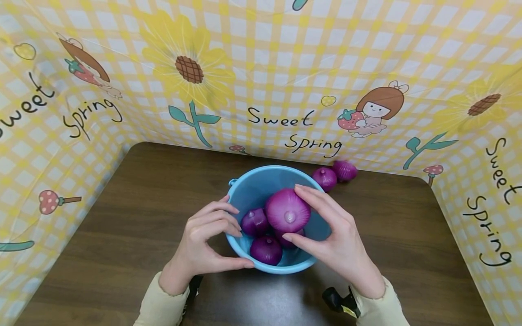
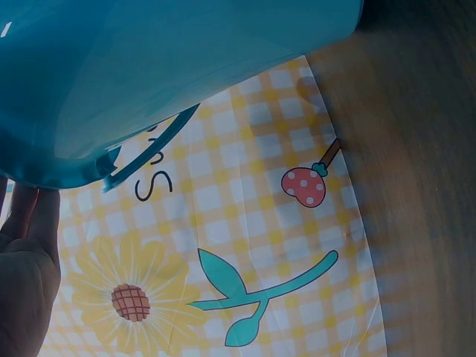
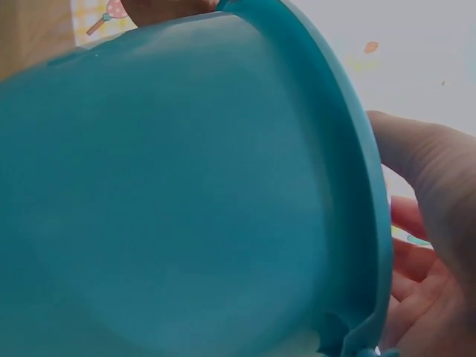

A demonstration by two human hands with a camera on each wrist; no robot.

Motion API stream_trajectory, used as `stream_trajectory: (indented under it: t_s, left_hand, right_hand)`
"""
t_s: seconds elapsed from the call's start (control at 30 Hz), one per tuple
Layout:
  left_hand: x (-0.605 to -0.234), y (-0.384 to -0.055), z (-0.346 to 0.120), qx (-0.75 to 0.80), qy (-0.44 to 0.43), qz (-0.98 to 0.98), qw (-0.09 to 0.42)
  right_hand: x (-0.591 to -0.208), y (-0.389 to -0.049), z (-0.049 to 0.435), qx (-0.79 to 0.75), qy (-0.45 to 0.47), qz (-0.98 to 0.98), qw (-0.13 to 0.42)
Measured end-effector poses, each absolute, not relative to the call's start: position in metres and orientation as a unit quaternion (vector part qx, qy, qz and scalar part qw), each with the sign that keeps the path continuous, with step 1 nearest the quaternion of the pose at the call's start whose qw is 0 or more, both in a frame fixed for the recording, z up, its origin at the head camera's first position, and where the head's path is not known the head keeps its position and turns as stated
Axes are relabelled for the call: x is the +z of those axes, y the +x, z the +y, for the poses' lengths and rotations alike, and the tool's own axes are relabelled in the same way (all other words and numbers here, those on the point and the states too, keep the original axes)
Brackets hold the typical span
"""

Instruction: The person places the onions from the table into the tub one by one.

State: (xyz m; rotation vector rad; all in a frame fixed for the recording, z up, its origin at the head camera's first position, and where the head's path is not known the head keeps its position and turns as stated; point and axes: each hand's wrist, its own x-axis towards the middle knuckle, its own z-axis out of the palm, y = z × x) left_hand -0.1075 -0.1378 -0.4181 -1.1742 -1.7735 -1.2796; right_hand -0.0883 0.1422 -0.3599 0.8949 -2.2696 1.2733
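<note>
A light blue bucket point(image 1: 281, 270) stands on the table with its mouth facing the head camera. My left hand point(image 1: 197, 237) grips its left side, fingertips over the rim and thumb along the near edge. Between the thumb and fingers of my right hand point(image 1: 342, 242) is a large purple onion point(image 1: 287, 208), held over the mouth. Under it in the bucket lie a left onion point(image 1: 253, 222), a near onion point(image 1: 266, 251) and another, partly hidden. The left wrist view shows the bucket's outer wall point(image 2: 186, 52) and handle point(image 2: 152, 149); in the right wrist view the wall hides the onions.
Two more purple onions, a nearer one point(image 1: 324, 179) and a farther one point(image 1: 345, 171), sit behind the bucket to the right. A yellow checked cloth point(image 1: 261, 68) walls the dark wooden table point(image 1: 134, 203) at the back and both sides.
</note>
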Motion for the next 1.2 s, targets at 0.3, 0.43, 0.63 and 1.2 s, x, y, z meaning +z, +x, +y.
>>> stream_trajectory:
  t_s: [0.3, 0.43, 0.63, 1.2]
  left_hand:
    - [-0.4189, -0.1070, -0.1385, -0.489, -0.447, -0.677, 0.319]
    - [-0.4189, -0.1068, -0.1385, -0.489, -0.447, -0.678, 0.319]
    - [-0.4184, -0.1069, -0.1383, -0.489, -0.448, -0.677, 0.319]
    - [-0.4178, -0.1073, -0.1380, -0.486, -0.448, -0.677, 0.323]
  right_hand:
    - [-0.3615, -0.0867, 0.1365, 0.448, 0.333, -0.813, 0.167]
    - [-0.3624, -0.0859, 0.1344, 0.446, 0.337, -0.815, 0.151]
    - [-0.3620, -0.0859, 0.1321, 0.440, 0.351, -0.815, 0.138]
    - [-0.3608, -0.0846, 0.1324, 0.419, 0.353, -0.827, 0.125]
